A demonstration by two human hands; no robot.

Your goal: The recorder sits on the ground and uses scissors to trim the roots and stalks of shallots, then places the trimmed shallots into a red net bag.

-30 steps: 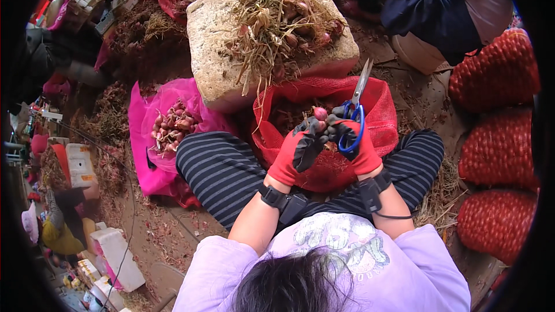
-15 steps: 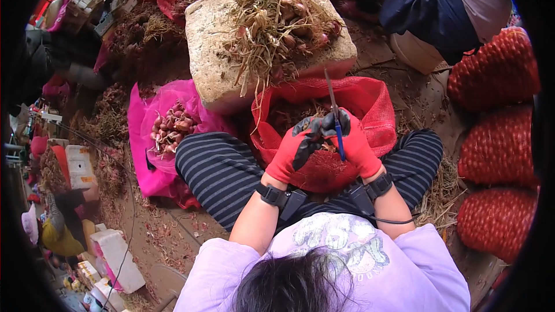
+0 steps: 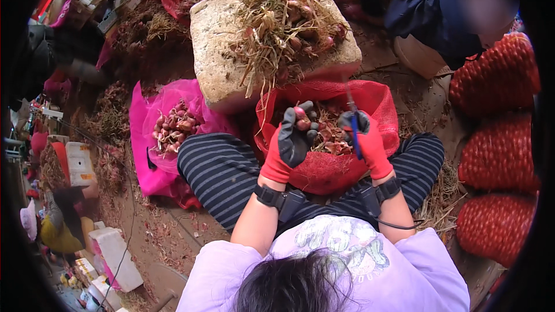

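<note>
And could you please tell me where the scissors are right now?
In the head view, the blue-handled scissors are right of centre, in the gloved right hand, above the red mesh bag.

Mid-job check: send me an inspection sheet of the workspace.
Surface: pale block bearing an onion pile with dry stems.
Job's things: loose onions, blue-handled scissors, open red mesh bag with dry scraps inside, pink netting under more onions.
Clutter: dry skins strewn about, straw-like stalks at right.
Hands: both gloved; left hand holds the loose onions, right hand the scissors.
Cables: black cord at the right wrist; thin dark line at left, possibly a cable.
Surroundings: filled red sacks at right, another person upper right, white box lower left.
</note>
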